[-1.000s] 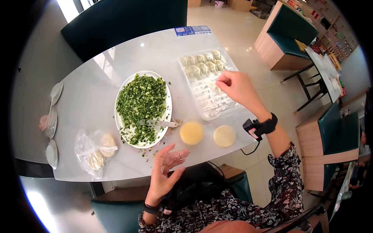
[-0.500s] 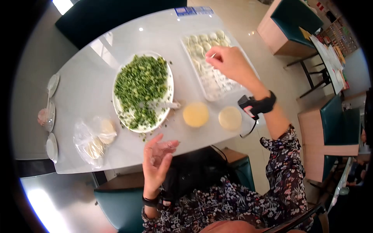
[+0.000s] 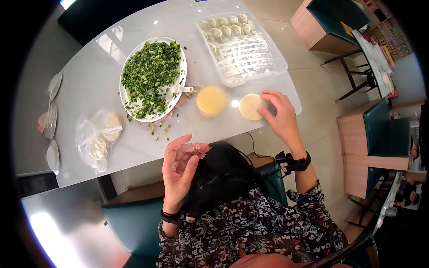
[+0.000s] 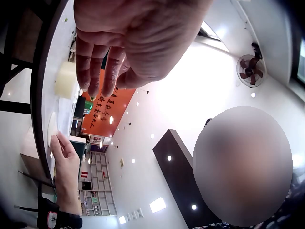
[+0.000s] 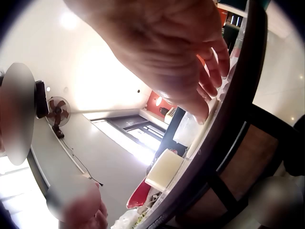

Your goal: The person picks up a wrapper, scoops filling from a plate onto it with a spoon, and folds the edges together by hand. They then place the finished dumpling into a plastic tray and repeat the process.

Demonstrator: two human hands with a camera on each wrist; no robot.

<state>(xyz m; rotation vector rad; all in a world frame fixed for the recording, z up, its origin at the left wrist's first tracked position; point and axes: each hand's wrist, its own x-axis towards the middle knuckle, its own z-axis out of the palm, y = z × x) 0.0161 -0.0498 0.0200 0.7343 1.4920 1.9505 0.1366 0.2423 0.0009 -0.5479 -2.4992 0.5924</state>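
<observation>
My right hand (image 3: 284, 118) is at a pale round dough wrapper (image 3: 250, 106) near the table's front right edge. Its thumb reaches onto the disc's right side, and its fingers are spread from the thumb at the upper right rim. Beside that lies a yellowish stack of round wrappers (image 3: 211, 101), which looks thick in the right wrist view. My left hand (image 3: 178, 167) hovers in front of the table edge, palm turned inward, fingers loosely bent, holding nothing. Whitish residue clings to its fingers (image 4: 110, 71).
An oval plate (image 3: 182, 71) holds chopped greens (image 3: 149, 67) and a white-handled utensil (image 3: 181, 90). Behind the wrappers, a floured plastic tray (image 3: 279, 67) carries rows of dumplings (image 3: 225, 31). Bagged dough (image 3: 99, 138) lies front left; small dishes (image 3: 52, 156) line the left edge.
My right hand has left the tray and come down toward me to the pale wrapper. The left hand stays in front of the table, much as before. The head view has tilted lower.
</observation>
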